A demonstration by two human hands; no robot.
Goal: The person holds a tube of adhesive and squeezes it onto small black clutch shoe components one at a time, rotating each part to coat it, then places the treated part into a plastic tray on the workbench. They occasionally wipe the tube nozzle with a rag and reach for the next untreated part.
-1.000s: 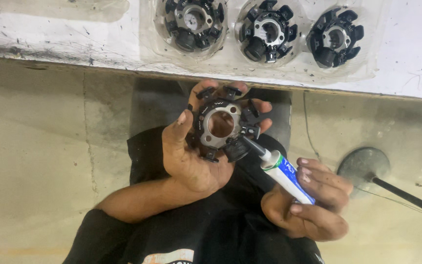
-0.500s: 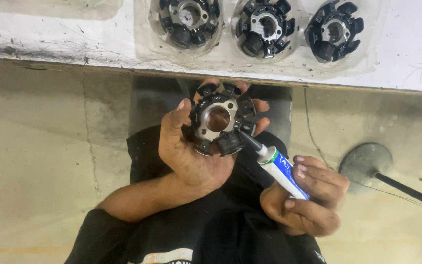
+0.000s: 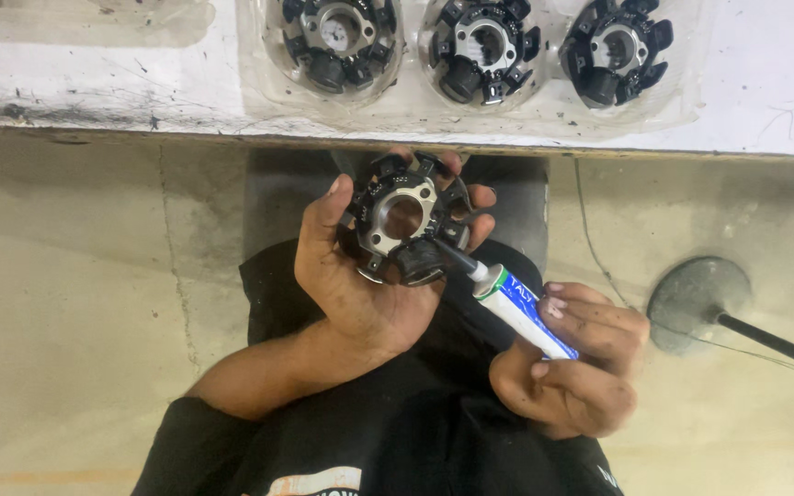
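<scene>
My left hand (image 3: 351, 276) cradles a round metal stator (image 3: 404, 220) with black coil bobbins around a silver ring, held face up below the table edge. My right hand (image 3: 576, 363) grips a small blue and white tube (image 3: 521, 308) with a green band. The tube's black nozzle touches the lower right side of the stator, by a large black bobbin. My lap in dark clothing is underneath.
Three similar stators (image 3: 484, 46) sit in a clear plastic tray (image 3: 250, 55) on the white, scuffed table (image 3: 94, 83) above. A round metal base with a dark rod (image 3: 700, 294) stands on the concrete floor at the right.
The view has shifted slightly; both hands sit a little lower and more to the right in view. The nozzle stays against the stator.
</scene>
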